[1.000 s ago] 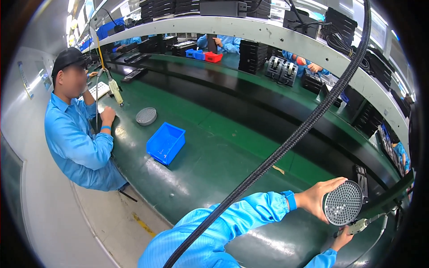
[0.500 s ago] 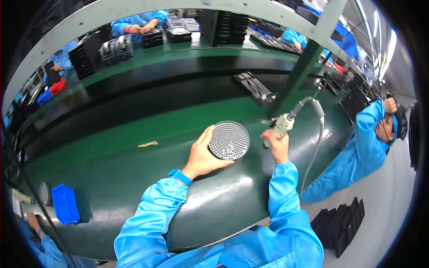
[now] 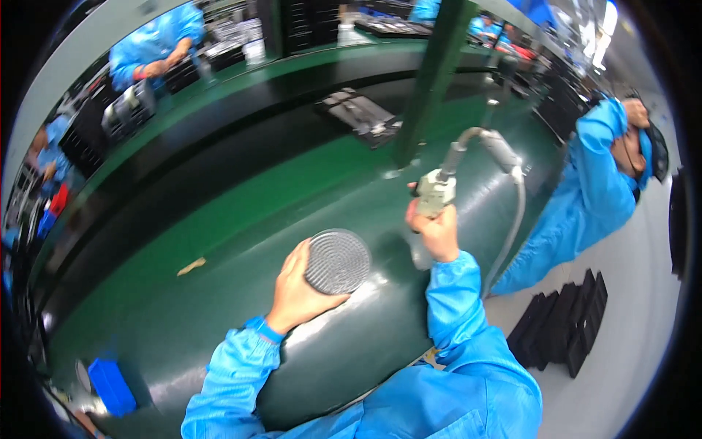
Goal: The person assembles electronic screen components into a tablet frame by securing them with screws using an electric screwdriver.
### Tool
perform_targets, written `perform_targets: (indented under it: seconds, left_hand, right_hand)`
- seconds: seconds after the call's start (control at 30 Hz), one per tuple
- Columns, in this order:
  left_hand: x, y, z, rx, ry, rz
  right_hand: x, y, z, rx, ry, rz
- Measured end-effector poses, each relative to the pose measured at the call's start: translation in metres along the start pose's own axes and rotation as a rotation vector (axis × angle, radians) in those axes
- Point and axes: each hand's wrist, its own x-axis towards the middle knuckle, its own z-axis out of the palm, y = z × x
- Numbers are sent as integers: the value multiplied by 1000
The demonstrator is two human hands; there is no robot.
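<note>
My left hand [image 3: 300,294] is closed on the rim of a round, clear-grey dish [image 3: 338,262] whose face is covered in small holes or dimples. Its fingers lie along the dish's left side and the thumb runs under the near edge. Right of the dish, my right hand [image 3: 437,230] is wrapped round a pale, pistol-shaped air gun [image 3: 436,192]. A grey hose [image 3: 518,197] arches from the gun's top and drops to the right. The gun is apart from the dish, and blur hides its finer detail.
A beige strip [image 3: 191,266] lies on the green bench [image 3: 241,329]. A blue bin [image 3: 111,388] stands at near left. Beyond are a flat black tray [image 3: 360,115] and a green post [image 3: 431,80]. One co-worker [image 3: 585,183] is at right, near black trays [image 3: 559,322]; others work across the bench.
The view has turned, so the bench things sit further left. The dish has come nearer to me and farther from the air gun, which now stands more upright. Both hands keep their hold.
</note>
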Motion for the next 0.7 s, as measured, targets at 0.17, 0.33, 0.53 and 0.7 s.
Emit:
perform_targets:
  seconds: [0.17, 0.33, 0.53, 0.7]
  left_hand:
    - [-11, -6, -2, 92, 13, 6]
    - [-14, -7, 9, 194, 5, 96]
    - [-12, -10, 8, 253, -47, 157]
    - [-10, -6, 7, 321, -71, 146]
  right_hand:
    - [1, 3, 23, -12, 48, 2]
    - [-10, -3, 17, 2, -9, 38]
    - [-15, -16, 22, -98, -123, 15]
    - [-15, -14, 24, -93, -184, 52]
